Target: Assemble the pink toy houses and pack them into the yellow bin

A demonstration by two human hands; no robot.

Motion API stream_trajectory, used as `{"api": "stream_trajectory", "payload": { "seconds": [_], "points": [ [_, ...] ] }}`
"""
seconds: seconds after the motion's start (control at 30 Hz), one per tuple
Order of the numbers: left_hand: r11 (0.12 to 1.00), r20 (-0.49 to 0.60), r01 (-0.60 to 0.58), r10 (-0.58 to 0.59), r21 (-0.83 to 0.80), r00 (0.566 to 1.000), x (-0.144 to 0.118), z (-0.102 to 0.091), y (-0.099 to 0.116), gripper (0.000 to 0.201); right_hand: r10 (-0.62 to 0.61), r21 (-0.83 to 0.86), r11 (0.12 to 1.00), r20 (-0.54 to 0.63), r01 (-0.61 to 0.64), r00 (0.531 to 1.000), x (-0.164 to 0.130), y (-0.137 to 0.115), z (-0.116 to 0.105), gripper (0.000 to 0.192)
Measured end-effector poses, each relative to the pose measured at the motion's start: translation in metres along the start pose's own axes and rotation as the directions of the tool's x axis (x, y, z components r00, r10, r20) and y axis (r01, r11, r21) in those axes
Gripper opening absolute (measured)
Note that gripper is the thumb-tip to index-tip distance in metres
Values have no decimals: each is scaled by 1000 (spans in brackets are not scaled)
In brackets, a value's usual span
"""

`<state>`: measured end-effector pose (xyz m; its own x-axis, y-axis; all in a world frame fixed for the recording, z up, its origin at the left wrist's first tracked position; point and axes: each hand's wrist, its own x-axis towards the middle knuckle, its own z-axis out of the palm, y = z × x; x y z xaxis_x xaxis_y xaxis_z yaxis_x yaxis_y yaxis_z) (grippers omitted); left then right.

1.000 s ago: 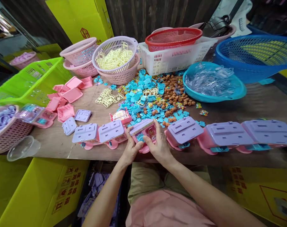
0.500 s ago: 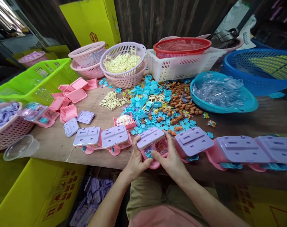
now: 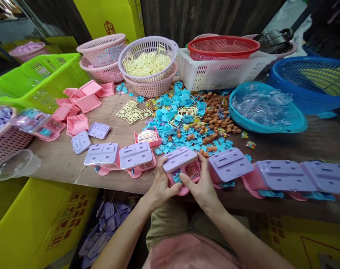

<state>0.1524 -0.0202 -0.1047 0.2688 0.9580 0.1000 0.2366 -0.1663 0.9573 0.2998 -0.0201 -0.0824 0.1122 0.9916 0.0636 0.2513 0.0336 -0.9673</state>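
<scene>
My left hand (image 3: 161, 186) and my right hand (image 3: 203, 186) both grip a small toy machine (image 3: 181, 166) with a pink body and a purple lid, held at the near edge of the wooden table (image 3: 60, 164). Its front faces me, and my right thumb presses on that front. Finished toy machines (image 3: 120, 157) stand in a row to the left, and more toy machines (image 3: 282, 176) line up to the right. Just beyond my hands lie a heap of blue plastic parts (image 3: 175, 116) and brown toy pieces (image 3: 217, 125).
Loose pink trays (image 3: 77, 108) and purple lids (image 3: 88, 136) lie at the left. At the back stand a basket of cream frames (image 3: 148, 61), pink baskets (image 3: 101, 56), a white crate (image 3: 223, 71) with a red basket, a blue bowl of clear parts (image 3: 266, 110). Green crate (image 3: 27, 84) far left.
My hands drew the toy machine slightly nearer to me and my right thumb shifted on its front. The view tilted and swung a little.
</scene>
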Motion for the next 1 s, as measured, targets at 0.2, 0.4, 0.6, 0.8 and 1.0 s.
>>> {"api": "stream_trajectory", "payload": {
  "seconds": [0.2, 0.4, 0.6, 0.8, 1.0],
  "points": [
    [998, 60, -39, 35, 57, 998, -1, -9, 2, 77, 46, -7, 999, 87, -46, 995, -10, 4, -7, 77],
    [972, 178, -165, 135, 167, 975, 3, -17, 4, 74, -26, -187, 980, 208, 65, 978, -23, 0, -37, 70],
    [909, 306, -126, -2, 396, 952, 19, -39, 50, 83, -270, -440, 802, 336, 404, 902, 41, -40, -80, 37],
    [618, 217, -129, -70, 775, 974, 104, -53, 77, 40, -27, -735, 527, 488, 427, 873, 143, -55, -72, 31],
    [540, 179, -46, -196, 840, 964, 176, -51, 53, 17, -57, -716, 467, 561, 519, 826, 172, -53, -38, 26]
  ]
}}
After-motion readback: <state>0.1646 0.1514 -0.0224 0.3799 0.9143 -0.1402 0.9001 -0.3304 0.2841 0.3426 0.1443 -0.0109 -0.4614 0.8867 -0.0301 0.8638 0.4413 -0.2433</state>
